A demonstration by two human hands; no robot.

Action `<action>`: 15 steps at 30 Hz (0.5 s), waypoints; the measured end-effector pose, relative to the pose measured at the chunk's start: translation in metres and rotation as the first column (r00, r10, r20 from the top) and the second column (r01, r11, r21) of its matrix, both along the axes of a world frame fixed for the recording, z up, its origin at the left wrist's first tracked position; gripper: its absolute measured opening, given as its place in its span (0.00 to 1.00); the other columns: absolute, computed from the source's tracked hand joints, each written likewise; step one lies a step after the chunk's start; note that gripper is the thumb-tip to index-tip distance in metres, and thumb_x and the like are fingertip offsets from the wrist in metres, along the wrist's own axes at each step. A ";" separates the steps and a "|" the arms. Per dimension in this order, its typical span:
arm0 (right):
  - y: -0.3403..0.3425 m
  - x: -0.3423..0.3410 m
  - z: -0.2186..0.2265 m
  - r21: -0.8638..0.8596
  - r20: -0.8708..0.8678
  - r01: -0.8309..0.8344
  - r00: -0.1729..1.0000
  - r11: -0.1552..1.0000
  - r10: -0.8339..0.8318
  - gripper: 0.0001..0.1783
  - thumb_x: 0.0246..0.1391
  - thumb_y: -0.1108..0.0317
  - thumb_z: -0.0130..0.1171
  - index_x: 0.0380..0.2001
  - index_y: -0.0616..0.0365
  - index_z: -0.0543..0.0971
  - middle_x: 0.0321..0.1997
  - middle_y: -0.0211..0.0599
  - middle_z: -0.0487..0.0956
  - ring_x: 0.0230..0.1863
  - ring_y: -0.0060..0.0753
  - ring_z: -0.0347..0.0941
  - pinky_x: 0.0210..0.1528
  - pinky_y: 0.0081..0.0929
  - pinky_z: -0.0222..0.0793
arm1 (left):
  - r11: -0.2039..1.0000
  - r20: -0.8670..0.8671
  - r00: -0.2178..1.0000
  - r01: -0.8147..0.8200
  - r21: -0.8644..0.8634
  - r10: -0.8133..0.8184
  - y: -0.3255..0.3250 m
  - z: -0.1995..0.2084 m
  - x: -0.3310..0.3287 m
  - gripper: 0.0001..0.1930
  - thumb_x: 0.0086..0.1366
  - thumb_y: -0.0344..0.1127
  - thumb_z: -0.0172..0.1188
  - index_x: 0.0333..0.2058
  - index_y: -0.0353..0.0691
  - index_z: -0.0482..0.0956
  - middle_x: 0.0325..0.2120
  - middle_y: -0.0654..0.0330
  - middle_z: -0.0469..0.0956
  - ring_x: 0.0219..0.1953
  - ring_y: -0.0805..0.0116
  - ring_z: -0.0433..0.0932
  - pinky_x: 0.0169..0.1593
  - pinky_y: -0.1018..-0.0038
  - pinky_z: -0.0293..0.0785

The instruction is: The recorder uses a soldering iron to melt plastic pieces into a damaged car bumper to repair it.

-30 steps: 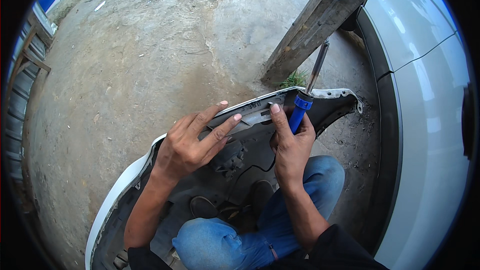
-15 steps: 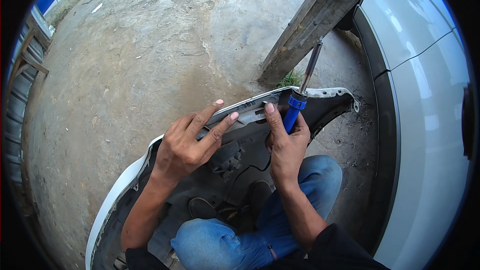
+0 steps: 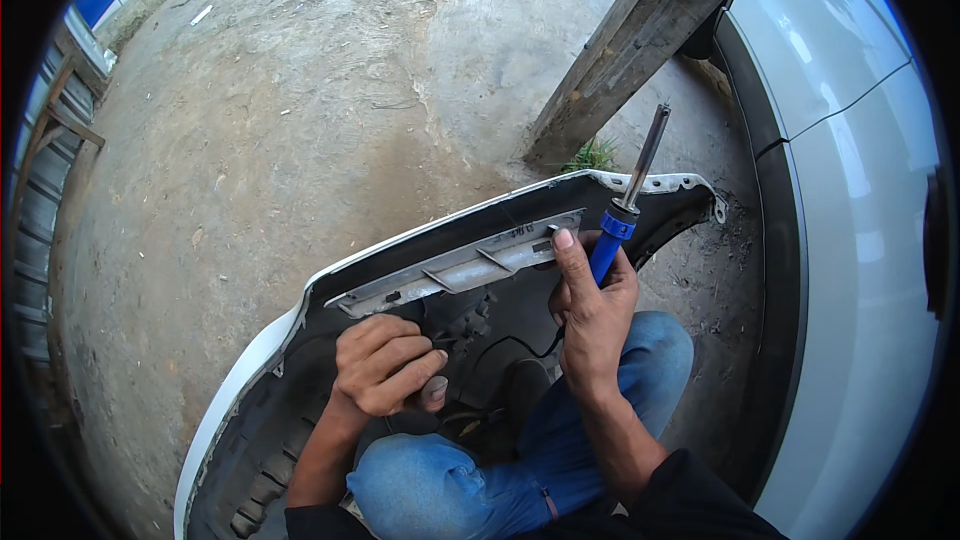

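In my right hand (image 3: 598, 315) is a soldering iron (image 3: 608, 250) with a blue handle, its metal shaft pointing up and away. The thumb of that hand also presses on the right end of a ribbed grey plastic strip (image 3: 455, 268). The strip slants just inside the far edge of a large white-rimmed car bumper (image 3: 240, 375), whose dark inner side faces me. Below the strip's left end, my left hand (image 3: 390, 365) is closed with curled fingers. Whatever it may hold is hidden.
A thin black cord (image 3: 510, 340) runs below my right hand. Past the bumper a wooden post (image 3: 640, 45) leans over the concrete ground (image 3: 320, 70). A pale car (image 3: 860, 240) stands close on my right. My jeans-clad knees (image 3: 425, 485) are bent beside the bumper.
My left hand has left the strip, moved down toward me and curled its fingers. The grey strip has come down from the bumper's edge. My right hand has shifted slightly right and nearer.
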State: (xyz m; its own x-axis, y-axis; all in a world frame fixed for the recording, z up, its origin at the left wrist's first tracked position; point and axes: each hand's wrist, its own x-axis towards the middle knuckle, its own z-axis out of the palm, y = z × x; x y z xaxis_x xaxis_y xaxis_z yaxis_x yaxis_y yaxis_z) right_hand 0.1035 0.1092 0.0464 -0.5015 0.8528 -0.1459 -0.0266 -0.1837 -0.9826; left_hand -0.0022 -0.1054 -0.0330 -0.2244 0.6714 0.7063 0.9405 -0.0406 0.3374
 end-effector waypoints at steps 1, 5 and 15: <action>-0.002 0.002 0.004 -0.005 0.001 -0.003 1.000 1.000 0.003 0.15 0.64 0.58 0.72 0.34 0.57 0.78 0.20 0.19 0.71 0.15 0.09 0.58 0.15 0.17 0.49 | 0.973 0.156 0.978 0.163 -0.164 -0.137 -0.006 -0.002 0.001 0.15 0.67 0.47 0.65 0.42 0.43 0.90 0.55 0.47 0.80 0.54 0.57 0.82 0.50 0.62 0.80; -0.014 0.011 0.010 -0.142 -0.045 -0.075 0.997 0.987 0.069 0.15 0.67 0.59 0.68 0.42 0.56 0.75 0.14 0.19 0.63 0.11 0.13 0.54 0.15 0.20 0.50 | 0.796 0.823 0.562 0.462 -0.391 0.078 0.013 0.036 0.005 0.16 0.72 0.45 0.65 0.49 0.40 0.87 0.50 0.54 0.84 0.48 0.65 0.83 0.52 0.67 0.79; -0.027 0.042 0.053 -0.249 -0.102 -0.318 0.948 0.915 0.302 0.15 0.67 0.58 0.67 0.36 0.56 0.75 0.18 0.21 0.69 0.14 0.11 0.59 0.18 0.18 0.54 | 0.975 0.982 -0.155 0.175 0.138 -0.111 0.019 0.146 0.039 0.27 0.84 0.43 0.40 0.70 0.26 0.58 0.59 0.35 0.77 0.59 0.44 0.81 0.61 0.57 0.80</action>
State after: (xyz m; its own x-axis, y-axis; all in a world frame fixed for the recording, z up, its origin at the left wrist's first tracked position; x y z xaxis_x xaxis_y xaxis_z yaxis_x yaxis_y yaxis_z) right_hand 0.1452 0.0820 0.0995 -0.7494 0.5894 -0.3018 0.0152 -0.4402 -0.8977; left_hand 0.0371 -0.0868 0.1127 -0.5348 0.8157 -0.2205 -0.4809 -0.0793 0.8732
